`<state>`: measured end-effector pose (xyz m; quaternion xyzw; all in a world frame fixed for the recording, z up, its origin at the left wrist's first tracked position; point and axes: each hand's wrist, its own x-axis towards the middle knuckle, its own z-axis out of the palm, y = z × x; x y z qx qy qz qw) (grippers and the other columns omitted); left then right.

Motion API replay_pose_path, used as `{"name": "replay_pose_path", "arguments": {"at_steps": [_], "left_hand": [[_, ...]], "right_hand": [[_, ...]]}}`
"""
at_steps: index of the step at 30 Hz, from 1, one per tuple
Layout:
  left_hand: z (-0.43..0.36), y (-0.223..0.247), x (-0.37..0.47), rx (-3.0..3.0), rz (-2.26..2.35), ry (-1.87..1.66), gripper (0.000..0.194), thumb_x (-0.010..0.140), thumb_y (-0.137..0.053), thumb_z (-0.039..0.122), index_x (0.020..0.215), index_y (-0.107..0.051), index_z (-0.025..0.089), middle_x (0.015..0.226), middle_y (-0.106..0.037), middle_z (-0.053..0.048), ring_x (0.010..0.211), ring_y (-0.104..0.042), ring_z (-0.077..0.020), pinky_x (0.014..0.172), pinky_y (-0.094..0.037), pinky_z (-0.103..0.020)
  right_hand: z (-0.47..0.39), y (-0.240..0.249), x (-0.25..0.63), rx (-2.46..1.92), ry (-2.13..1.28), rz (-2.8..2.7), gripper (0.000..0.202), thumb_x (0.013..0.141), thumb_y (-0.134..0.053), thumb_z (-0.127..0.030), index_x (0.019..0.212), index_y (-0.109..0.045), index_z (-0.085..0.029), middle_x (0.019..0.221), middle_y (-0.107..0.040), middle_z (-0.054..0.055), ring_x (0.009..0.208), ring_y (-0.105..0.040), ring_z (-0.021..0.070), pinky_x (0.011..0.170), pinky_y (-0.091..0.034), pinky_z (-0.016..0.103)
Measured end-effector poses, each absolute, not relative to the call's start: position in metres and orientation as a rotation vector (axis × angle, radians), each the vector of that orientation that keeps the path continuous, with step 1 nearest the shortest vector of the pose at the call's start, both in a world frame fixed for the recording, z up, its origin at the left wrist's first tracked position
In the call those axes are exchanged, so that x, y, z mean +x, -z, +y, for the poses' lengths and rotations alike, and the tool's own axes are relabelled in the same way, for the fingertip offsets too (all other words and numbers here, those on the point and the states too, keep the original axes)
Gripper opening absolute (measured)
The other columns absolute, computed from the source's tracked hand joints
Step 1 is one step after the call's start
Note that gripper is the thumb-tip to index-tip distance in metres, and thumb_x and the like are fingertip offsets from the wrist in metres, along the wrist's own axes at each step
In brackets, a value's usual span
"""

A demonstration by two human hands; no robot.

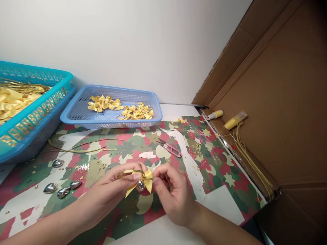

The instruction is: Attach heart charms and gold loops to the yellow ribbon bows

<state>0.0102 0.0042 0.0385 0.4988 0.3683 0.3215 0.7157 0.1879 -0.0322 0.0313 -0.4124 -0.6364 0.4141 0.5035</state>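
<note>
Between the thumb and fingers of my left hand (112, 183) is a looped gold cord (127, 173) with a yellow ribbon bow (148, 180) on it. A small silver heart-shaped charm (141, 185) hangs at the bow's middle. My right hand (176, 194) is closed in a pinch at the bow's right edge; whether a thin cord end is also in its fingertips cannot be made out. Several more silver heart charms (50, 188) lie on the table left of my left hand. Pink-handled thread snips (170, 148) rest beyond my hands.
A blue basket (112, 120) holds yellow bows with gold cords. At the left stands a turquoise basket (38, 105) full of more. Loose gold cords (89, 148) and tiny gold bits lie on the patterned table cover. Cardboard walls (281, 102), yellow spools (235, 120) and hanging cords (252, 166) are at the right.
</note>
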Motion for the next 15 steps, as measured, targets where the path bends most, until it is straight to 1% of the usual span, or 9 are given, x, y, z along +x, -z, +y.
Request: {"name": "replay_pose_path", "arguments": {"at_steps": [4, 7, 15], "left_hand": [[0.0062, -0.0371, 0.0045, 1.247, 0.695, -0.688, 0.027, 0.090, -0.057, 0.041, 0.071, -0.057, 0.022, 0.076, -0.052, 0.002, 0.070, -0.047, -0.0140, 0.066, -0.042, -0.023], [0.0072, -0.0352, 0.0010, 1.409, 0.689, -0.687, 0.029, 0.095, -0.051, 0.041, 0.074, -0.055, 0.022, 0.077, -0.052, 0.002, 0.069, -0.045, -0.0133, 0.062, -0.039, -0.022], [0.0060, -0.0397, 0.0032, 1.498, 0.689, -0.704, 0.031, 0.097, -0.047, 0.043, 0.075, -0.054, 0.022, 0.079, -0.053, 0.001, 0.069, -0.048, -0.0140, 0.062, -0.041, -0.022]], "right_hand": [[-0.0330, -0.0337, 0.1876, -1.019, -0.920, -1.557, 0.011, 0.088, -0.051, -0.013, 0.080, -0.052, -0.020, 0.057, -0.048, -0.007, 0.046, -0.039, 0.0062, 0.044, -0.029, 0.019], [-0.0334, -0.0332, 0.1876, -1.037, -0.882, -1.564, 0.011, 0.088, -0.051, -0.013, 0.079, -0.052, -0.020, 0.057, -0.047, -0.007, 0.046, -0.038, 0.0063, 0.044, -0.029, 0.019], [-0.0337, -0.0307, 0.1886, -1.053, -0.888, -1.560, 0.010, 0.088, -0.051, -0.016, 0.079, -0.052, -0.021, 0.056, -0.044, -0.007, 0.046, -0.037, 0.0069, 0.043, -0.029, 0.020]]}}
